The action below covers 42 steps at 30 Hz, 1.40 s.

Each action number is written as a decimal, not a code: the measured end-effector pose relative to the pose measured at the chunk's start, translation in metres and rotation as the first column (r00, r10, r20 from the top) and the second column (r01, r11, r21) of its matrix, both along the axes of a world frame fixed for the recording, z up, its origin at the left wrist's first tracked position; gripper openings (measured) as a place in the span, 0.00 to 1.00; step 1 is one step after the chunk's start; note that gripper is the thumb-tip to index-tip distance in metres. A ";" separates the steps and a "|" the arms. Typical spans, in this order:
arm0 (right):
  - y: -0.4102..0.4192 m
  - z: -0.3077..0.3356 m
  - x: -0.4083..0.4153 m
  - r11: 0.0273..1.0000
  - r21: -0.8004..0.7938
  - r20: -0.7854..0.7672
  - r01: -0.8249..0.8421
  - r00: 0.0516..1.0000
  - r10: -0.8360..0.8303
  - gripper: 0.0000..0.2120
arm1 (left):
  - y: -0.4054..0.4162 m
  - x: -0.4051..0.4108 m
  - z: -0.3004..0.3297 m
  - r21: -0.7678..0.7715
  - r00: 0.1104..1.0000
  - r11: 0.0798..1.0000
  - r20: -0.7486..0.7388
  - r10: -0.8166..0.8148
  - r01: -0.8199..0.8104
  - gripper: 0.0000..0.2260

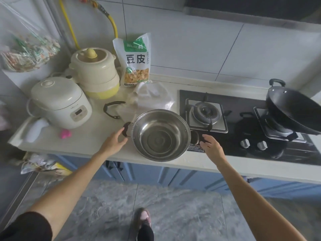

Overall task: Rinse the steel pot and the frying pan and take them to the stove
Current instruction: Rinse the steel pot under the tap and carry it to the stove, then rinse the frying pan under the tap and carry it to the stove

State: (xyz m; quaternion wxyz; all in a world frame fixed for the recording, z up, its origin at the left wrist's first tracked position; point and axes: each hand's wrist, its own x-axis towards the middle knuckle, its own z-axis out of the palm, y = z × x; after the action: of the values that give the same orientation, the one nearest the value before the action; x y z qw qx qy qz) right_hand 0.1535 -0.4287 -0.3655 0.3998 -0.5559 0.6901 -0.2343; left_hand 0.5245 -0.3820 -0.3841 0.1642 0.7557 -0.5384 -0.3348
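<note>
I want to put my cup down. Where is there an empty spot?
Bare counter lies along the front edge, between the pink toy and the steel pot. It is crowded behind, around the rice cooker, cream steamer and plastic bags.

At frame centre the steel pot point(160, 135) sits on the counter edge point(83, 145); both open hands, left hand point(113, 142) and right hand point(212, 146), flank its handles, perhaps touching. The frying pan point(293, 112) rests on the stove point(231, 136), right.
</note>
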 end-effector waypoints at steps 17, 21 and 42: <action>0.265 0.299 -0.046 0.736 -0.505 -0.585 -0.451 0.806 0.092 0.24 | 0.248 -0.129 0.316 -0.588 0.907 0.795 0.401 0.127 0.148 0.19; 0.290 0.348 -0.044 0.685 -0.598 -0.632 -0.417 0.771 -0.082 0.26 | 0.267 -0.123 0.369 -0.574 0.865 0.797 0.480 0.142 0.188 0.20; 0.322 0.410 0.003 0.637 -0.712 -0.597 -0.295 0.731 -0.329 0.26 | 0.281 -0.102 0.421 -0.730 0.778 0.640 0.539 0.324 0.239 0.23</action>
State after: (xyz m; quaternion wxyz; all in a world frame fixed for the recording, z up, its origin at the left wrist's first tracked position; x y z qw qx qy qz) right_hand 0.1560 -0.1066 0.0440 -0.1612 -0.7088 0.6233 -0.2882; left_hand 0.4226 -0.1009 0.0373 0.2877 0.6919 -0.6309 0.2012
